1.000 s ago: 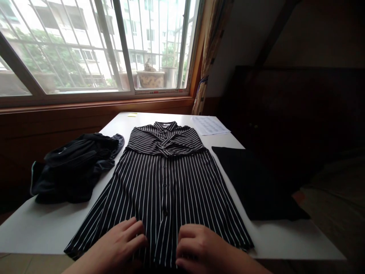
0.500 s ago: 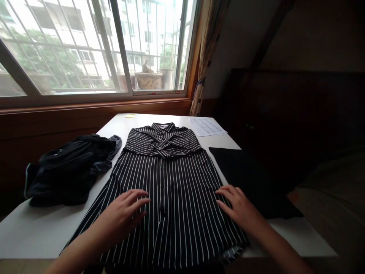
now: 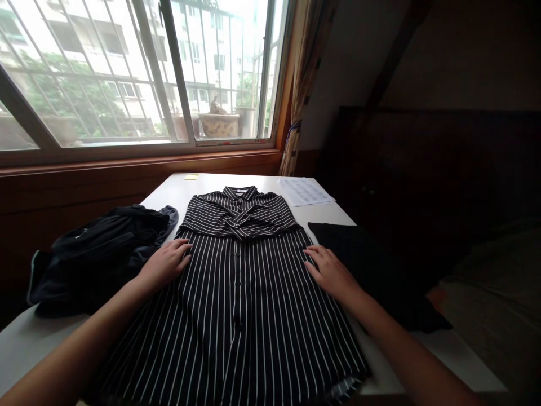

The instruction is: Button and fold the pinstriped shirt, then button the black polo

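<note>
A black shirt with white stripes (image 3: pixel 253 293) lies front up, its collar toward the window and both sleeves folded across the chest. My left hand (image 3: pixel 167 262) is at the shirt's left edge, just below the folded sleeve, with fingers stretched and slightly bent. At the opposite edge is my right hand (image 3: pixel 332 270), its fingers spread over the side of the shirt. Neither hand grasps the cloth; whether the fingertips press on it I cannot tell. The lower hem reaches the near edge of the table, where its right corner is turned up a little.
On the white table (image 3: pixel 169 189), a heap of dark clothes (image 3: pixel 105 254) lies to the left. A flat black cloth (image 3: pixel 363 265) is on the right. Printed papers (image 3: pixel 305 192) and a yellow note (image 3: pixel 191 176) rest toward the back, below the window (image 3: pixel 127 79).
Both hands have moved forward, away from me, along the shirt. My left hand has also shifted left to the shirt's edge, and my right hand slightly left. The shirt's folded sleeves look the same.
</note>
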The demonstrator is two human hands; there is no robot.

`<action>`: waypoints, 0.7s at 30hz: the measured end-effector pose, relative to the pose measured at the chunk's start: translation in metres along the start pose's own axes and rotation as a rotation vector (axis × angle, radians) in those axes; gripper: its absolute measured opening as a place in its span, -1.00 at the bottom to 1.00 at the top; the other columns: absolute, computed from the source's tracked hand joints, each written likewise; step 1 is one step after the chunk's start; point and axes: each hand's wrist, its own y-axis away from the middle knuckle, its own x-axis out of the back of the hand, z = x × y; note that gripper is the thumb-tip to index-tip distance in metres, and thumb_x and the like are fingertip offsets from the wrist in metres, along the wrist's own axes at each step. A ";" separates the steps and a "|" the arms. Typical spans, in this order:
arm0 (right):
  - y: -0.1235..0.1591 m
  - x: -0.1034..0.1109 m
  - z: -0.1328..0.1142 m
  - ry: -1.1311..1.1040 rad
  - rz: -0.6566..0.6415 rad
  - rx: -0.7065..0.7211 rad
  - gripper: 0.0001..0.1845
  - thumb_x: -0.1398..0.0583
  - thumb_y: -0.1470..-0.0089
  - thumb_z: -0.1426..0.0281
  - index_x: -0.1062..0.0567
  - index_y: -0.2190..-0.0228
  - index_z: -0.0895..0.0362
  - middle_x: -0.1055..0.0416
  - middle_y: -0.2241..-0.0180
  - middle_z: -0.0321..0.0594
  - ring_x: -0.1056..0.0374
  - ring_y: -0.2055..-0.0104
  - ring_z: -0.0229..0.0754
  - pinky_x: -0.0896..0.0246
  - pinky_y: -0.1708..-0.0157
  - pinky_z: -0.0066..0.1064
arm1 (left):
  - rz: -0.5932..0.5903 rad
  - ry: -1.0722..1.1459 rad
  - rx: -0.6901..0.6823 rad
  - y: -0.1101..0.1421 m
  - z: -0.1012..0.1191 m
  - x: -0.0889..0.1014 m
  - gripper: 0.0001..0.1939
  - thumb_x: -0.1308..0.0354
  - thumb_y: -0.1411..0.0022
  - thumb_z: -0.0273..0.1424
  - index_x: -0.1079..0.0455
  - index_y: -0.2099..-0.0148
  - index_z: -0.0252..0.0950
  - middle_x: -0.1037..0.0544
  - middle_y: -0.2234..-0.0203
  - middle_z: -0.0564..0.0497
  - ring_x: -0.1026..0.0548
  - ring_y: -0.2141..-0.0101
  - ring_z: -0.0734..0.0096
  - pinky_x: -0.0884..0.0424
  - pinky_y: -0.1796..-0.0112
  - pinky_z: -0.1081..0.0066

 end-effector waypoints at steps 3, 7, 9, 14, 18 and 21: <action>-0.041 -0.016 -0.005 0.047 -0.088 -0.047 -0.55 -0.03 -0.28 0.28 -0.43 -0.12 0.15 -0.30 -0.18 -0.06 -0.23 -0.18 0.01 -0.11 -0.22 -0.20 | -0.028 0.003 0.012 -0.032 0.009 -0.006 -0.54 0.07 -0.36 -0.23 -0.39 -0.18 -0.28 -0.40 -0.19 -0.13 -0.32 -0.20 0.11 -0.19 -0.22 0.20; -0.079 -0.041 -0.004 0.075 -0.113 -0.079 -0.47 0.00 -0.31 0.23 -0.36 -0.19 0.21 -0.23 -0.25 -0.01 -0.10 -0.28 0.06 0.02 -0.28 -0.16 | -0.036 -0.025 0.092 -0.068 0.010 -0.020 -0.55 0.12 -0.38 -0.24 -0.39 -0.14 -0.35 -0.41 -0.15 -0.21 -0.33 -0.17 0.08 -0.19 -0.20 0.18; -0.091 -0.050 0.001 0.086 -0.120 -0.099 -0.44 0.02 -0.32 0.20 -0.33 -0.21 0.24 -0.18 -0.28 0.02 -0.05 -0.32 0.07 0.08 -0.30 -0.14 | -0.043 -0.042 0.132 -0.080 0.007 -0.026 -0.55 0.14 -0.38 -0.24 -0.41 -0.08 -0.37 -0.45 -0.09 -0.24 -0.35 -0.13 0.06 -0.19 -0.17 0.16; -0.112 -0.067 0.014 0.105 -0.146 -0.145 -0.38 0.05 -0.34 0.15 -0.27 -0.25 0.27 -0.10 -0.33 0.06 0.02 -0.37 0.09 0.18 -0.33 -0.12 | -0.085 -0.077 0.223 -0.100 -0.002 -0.035 -0.54 0.16 -0.37 -0.22 -0.45 0.01 -0.40 -0.52 0.04 -0.29 -0.39 -0.07 0.01 -0.21 -0.11 0.12; -0.128 -0.076 0.020 0.108 -0.152 -0.170 -0.35 0.09 -0.35 0.12 -0.24 -0.26 0.27 -0.06 -0.35 0.04 0.04 -0.38 0.06 0.22 -0.34 -0.13 | -0.142 -0.098 0.268 -0.118 -0.009 -0.039 -0.46 0.21 -0.37 -0.19 -0.47 0.05 -0.47 -0.54 0.07 -0.35 -0.43 -0.04 -0.04 -0.27 -0.05 0.12; -0.140 -0.081 0.022 0.108 -0.149 -0.179 -0.34 0.10 -0.35 0.12 -0.22 -0.27 0.27 -0.05 -0.35 0.05 0.07 -0.39 0.06 0.25 -0.34 -0.13 | -0.179 -0.098 0.292 -0.132 -0.015 -0.042 -0.44 0.22 -0.40 -0.18 -0.49 0.08 -0.46 -0.55 0.08 -0.36 -0.46 -0.02 -0.06 -0.31 -0.02 0.10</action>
